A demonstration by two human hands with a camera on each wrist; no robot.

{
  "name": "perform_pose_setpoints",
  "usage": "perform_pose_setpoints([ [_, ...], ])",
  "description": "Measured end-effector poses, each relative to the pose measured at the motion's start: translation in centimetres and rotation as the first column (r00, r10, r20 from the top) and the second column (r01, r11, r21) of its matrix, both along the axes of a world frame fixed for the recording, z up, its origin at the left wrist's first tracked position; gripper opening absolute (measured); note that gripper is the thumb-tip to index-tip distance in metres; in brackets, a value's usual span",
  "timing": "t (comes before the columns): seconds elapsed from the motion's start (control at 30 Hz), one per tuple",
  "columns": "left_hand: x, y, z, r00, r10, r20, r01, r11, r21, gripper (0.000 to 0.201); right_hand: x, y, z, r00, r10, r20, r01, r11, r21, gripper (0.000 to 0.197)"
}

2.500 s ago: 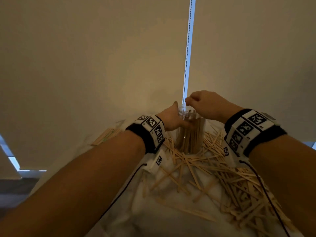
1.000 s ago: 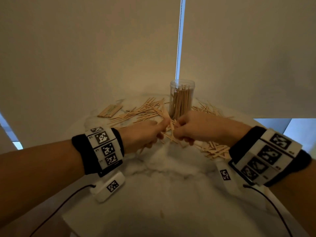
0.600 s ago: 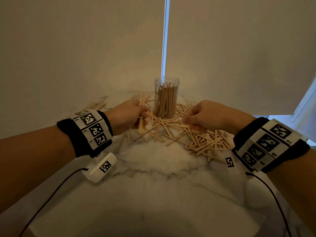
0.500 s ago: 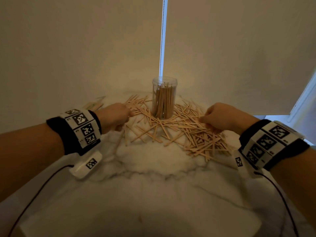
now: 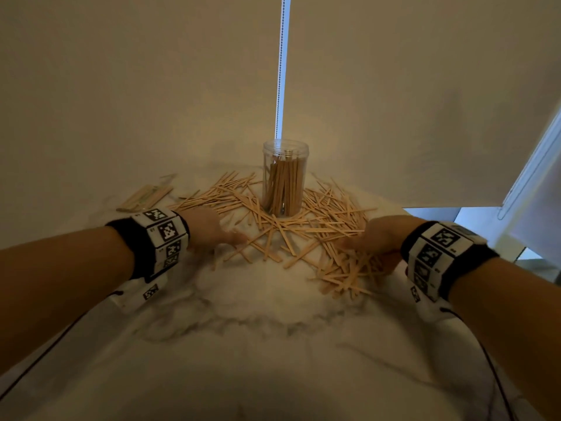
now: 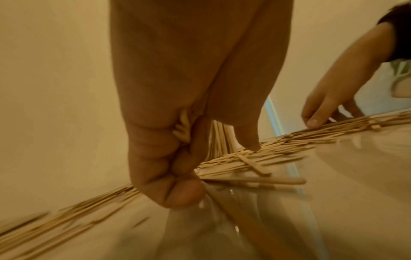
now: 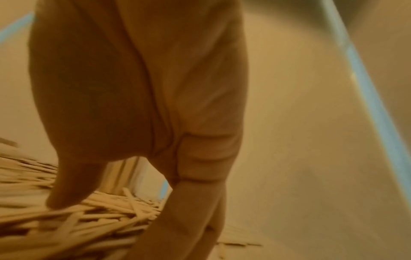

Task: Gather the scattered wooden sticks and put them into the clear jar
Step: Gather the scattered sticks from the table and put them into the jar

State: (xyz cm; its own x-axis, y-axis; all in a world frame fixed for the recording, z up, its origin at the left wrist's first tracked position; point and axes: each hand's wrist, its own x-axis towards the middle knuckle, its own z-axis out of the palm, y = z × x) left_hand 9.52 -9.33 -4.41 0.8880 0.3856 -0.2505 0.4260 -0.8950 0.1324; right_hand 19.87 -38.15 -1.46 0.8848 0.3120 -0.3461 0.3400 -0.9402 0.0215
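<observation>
Hands point(image 5: 209, 230) lower, fingers point(image 6: 155, 176) (left) gripping sticks point(image 6: 182, 126)

Both wrist views are smeared by motion blur. In the right wrist view the pale scattered wooden sticks point(image 7: 73, 221) run together, and the right hand point(image 7: 138, 109) hides its own fingertips. The left hand point(image 6: 177, 123) covers most of the few sticks it grips. The clear plastic jar point(image 5: 285, 177) hides the sticks behind it.

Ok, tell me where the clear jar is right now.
In the head view the clear jar stands upright at the far middle of the marble table, ringed by scattered wooden sticks, beyond and between both hands.
</observation>
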Motion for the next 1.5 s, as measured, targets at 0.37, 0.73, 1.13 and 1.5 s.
perform_pose_setpoints([
  [0.37, 0.3, -1.7, 0.7, 0.996, -0.027, -0.084, 0.020, 0.997, -0.077, 0.041, -3.5, 8.8, -1.4, 0.974, 0.212, -0.080, -0.198, 0.968, 0.154, 0.059],
  [0.73, 0.8, -3.6, 1.1, 0.996, -0.061, -0.059, 0.065, 0.995, 0.078, 0.042, -4.2, 9.8, -0.6, 0.958, 0.279, -0.065, -0.276, 0.959, 0.060, 0.043],
  [1.13, -0.3, -4.0, 2.5, 0.973, -0.036, -0.226, 0.075, 0.983, 0.167, 0.039, -3.6, 8.2, -0.7, 0.970, 0.129, -0.207, -0.073, 0.964, 0.258, 0.022],
  [1.5, -1.9, -1.9, 2.8, 0.987, 0.000, -0.158, 0.015, 0.995, 0.099, 0.041, -3.3, 8.2, -0.2, 0.958, 0.132, -0.255, 0.028, 0.841, 0.540, 0.017],
])
